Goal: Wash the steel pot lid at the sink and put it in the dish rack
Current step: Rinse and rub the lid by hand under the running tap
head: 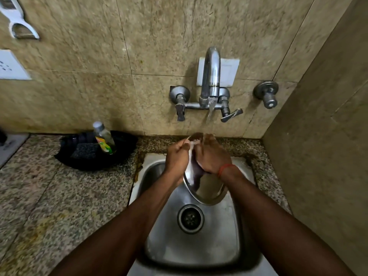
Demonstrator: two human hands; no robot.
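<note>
The round steel pot lid (207, 188) is held tilted over the steel sink (191, 250), under the water running from the wall tap (211, 76). My left hand (177, 158) grips the lid's upper left rim. My right hand (213, 156), with an orange thread on its wrist, lies flat on the lid's face and covers its upper part. Water strikes the lid's top edge between my two hands. No dish rack is in view.
A black tray (119, 152) on the granite counter (59, 206) left of the sink holds a scrub pad (85, 150) and a dish-soap bottle (104, 138). A valve knob (266, 94) sticks out of the wall at the right. A tiled side wall (322, 156) stands close on the right.
</note>
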